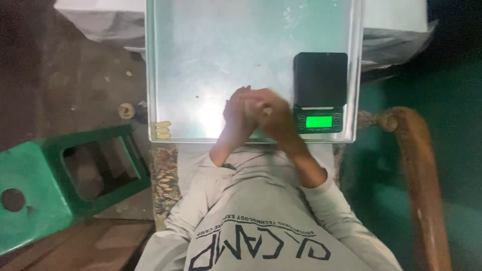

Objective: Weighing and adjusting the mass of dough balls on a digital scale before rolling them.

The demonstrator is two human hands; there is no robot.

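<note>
While both hands, left hand (236, 111) and right hand (273, 116), grip pressed together on one pale piece (266, 110), three rolls (163, 130) lie by one scale (320, 93).

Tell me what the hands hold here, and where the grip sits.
Both hands, left hand and right hand, close around a small pale piece; its kind and the exact grip cannot be told.

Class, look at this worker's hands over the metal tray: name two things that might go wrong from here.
The dough piece pressed between both hands may slip and land on the scale close beside them. The three shaped pieces lie at the tray corner, where a knock might push them off.
</note>
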